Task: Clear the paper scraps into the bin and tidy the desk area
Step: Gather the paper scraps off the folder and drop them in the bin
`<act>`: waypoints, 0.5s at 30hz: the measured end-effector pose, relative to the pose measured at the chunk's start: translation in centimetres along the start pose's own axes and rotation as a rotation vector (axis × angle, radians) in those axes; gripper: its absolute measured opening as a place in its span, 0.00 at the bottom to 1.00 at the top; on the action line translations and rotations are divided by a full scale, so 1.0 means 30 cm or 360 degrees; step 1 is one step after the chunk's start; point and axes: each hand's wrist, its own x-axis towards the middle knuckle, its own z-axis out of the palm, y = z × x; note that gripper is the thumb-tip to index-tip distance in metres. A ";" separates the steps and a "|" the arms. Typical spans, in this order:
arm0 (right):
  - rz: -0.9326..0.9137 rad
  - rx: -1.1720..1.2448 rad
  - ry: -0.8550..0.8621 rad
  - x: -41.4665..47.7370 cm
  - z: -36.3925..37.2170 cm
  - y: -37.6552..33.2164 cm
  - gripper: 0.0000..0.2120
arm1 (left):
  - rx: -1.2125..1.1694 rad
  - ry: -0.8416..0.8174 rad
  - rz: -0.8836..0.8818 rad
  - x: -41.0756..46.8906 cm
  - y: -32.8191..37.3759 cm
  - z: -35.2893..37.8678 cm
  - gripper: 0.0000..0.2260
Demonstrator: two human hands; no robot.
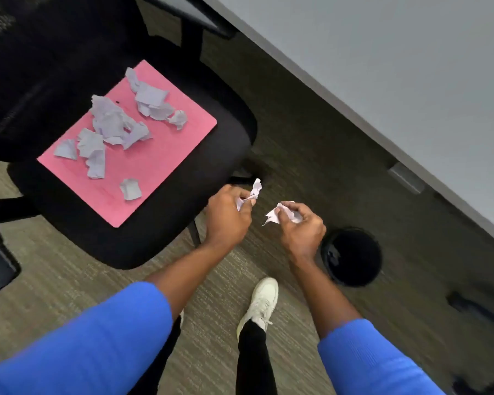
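Note:
Several torn white paper scraps [111, 124] lie scattered on a pink folder [154, 155] that rests on the seat of a black office chair [220, 155]. My left hand [226, 218] is closed around a crumpled paper scrap [254, 192], just past the chair's front corner. My right hand [303, 226] grips another crumpled scrap [277, 215] above the floor. A round black bin [351, 256] stands on the carpet just right of my right hand, with a pale scrap visible inside at its left wall.
A grey desk top [382, 67] runs diagonally across the upper right. The chair's back and armrest fill the upper left. My white shoe [261, 302] stands on the grey-green carpet below my hands. Dark objects lie at the lower right edge.

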 end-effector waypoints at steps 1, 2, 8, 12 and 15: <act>0.0032 -0.0020 0.0026 0.012 -0.046 0.050 0.05 | 0.0015 -0.0054 -0.0027 -0.008 0.015 0.059 0.04; 0.0064 -0.0035 0.0058 0.024 -0.092 0.099 0.05 | 0.0018 -0.0110 -0.0059 -0.016 0.030 0.117 0.05; 0.0272 -0.0105 0.0256 0.096 -0.323 0.364 0.04 | 0.0040 -0.0471 -0.0229 -0.088 0.107 0.464 0.05; 0.0445 -0.0226 0.0350 0.132 -0.430 0.534 0.05 | 0.0128 -0.0705 -0.0223 -0.145 0.156 0.689 0.05; 0.0593 -0.0354 0.0369 0.167 -0.483 0.650 0.09 | 0.0216 -0.0877 -0.0179 -0.187 0.192 0.841 0.03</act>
